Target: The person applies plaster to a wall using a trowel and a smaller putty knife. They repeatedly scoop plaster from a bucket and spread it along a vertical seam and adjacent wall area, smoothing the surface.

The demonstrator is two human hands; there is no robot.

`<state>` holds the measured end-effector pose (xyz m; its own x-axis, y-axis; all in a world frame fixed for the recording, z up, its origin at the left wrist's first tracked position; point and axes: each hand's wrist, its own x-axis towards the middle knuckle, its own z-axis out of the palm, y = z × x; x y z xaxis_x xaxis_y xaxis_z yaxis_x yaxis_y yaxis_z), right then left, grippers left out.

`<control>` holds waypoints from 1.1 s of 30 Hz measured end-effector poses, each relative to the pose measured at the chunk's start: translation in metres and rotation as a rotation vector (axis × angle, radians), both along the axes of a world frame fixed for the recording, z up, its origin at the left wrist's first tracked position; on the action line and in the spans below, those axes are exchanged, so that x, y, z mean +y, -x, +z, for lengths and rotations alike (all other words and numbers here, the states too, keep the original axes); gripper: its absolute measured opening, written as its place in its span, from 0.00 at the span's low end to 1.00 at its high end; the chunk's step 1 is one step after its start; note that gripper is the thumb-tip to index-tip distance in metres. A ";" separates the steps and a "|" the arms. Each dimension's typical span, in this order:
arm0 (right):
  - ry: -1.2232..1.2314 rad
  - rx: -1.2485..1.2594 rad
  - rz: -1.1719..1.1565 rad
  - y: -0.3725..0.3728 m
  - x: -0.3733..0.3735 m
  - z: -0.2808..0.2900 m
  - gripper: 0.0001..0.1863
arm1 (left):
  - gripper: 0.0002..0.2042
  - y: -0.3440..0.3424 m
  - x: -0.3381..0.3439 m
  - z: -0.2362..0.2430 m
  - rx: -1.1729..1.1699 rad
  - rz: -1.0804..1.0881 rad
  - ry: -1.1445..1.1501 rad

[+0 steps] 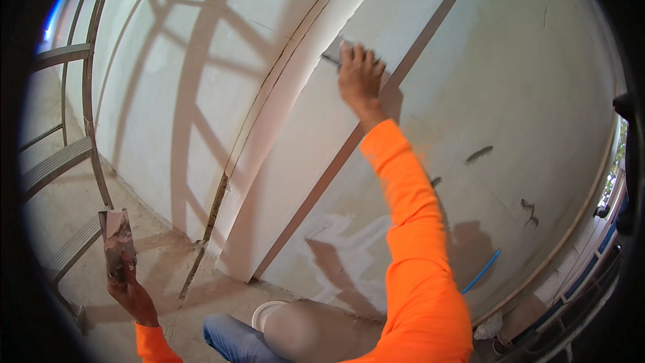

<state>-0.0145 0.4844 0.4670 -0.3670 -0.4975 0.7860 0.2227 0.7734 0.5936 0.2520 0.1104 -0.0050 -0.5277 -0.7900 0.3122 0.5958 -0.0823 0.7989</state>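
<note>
High up on the pale wall, my right hand (363, 77) is closed around a flat metal putty knife (332, 52). Its blade lies against the plastered strip (295, 131), near a corner edge. Low on the left, my left hand (133, 296) grips a wide flat blade (118, 232) with pinkish-grey putty smeared over it. My fingers partly hide both tools, so neither handle shows fully.
A metal ladder (89, 94) stands at the left, casting shadows on the wall. Below me is a white bucket rim (259, 314), beside my jeans-clad knee (235, 339) and a blurred beige rounded shape (316, 333). A blue tube (482, 271) sticks out from the right wall.
</note>
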 end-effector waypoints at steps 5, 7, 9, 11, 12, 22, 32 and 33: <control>-0.045 -0.108 0.004 -0.010 -0.003 -0.118 0.31 | 0.15 0.002 0.001 -0.005 0.047 -0.056 -0.054; -0.068 -0.153 0.010 -0.019 -0.008 -0.157 0.31 | 0.14 0.001 0.001 -0.006 0.066 -0.083 -0.062; -0.090 -0.224 -0.011 -0.029 -0.015 -0.193 0.30 | 0.14 0.000 0.000 -0.005 0.104 -0.104 -0.064; -0.164 -0.223 -0.052 -0.046 -0.025 -0.230 0.31 | 0.14 -0.002 -0.001 -0.001 0.078 -0.138 -0.056; -0.169 -0.293 -0.007 -0.056 -0.032 -0.248 0.30 | 0.14 -0.003 -0.001 0.001 0.065 -0.155 -0.053; 1.454 -1.495 1.082 -0.178 -0.072 -0.338 0.16 | 0.11 -0.030 0.072 0.029 0.035 -0.927 -0.723; 1.341 -1.317 0.511 -0.193 -0.043 -0.396 0.15 | 0.15 -0.043 0.073 0.058 0.091 -0.943 -0.442; 1.680 -1.305 0.822 -0.204 -0.044 -0.395 0.15 | 0.14 -0.039 0.071 0.055 0.094 -0.881 -0.361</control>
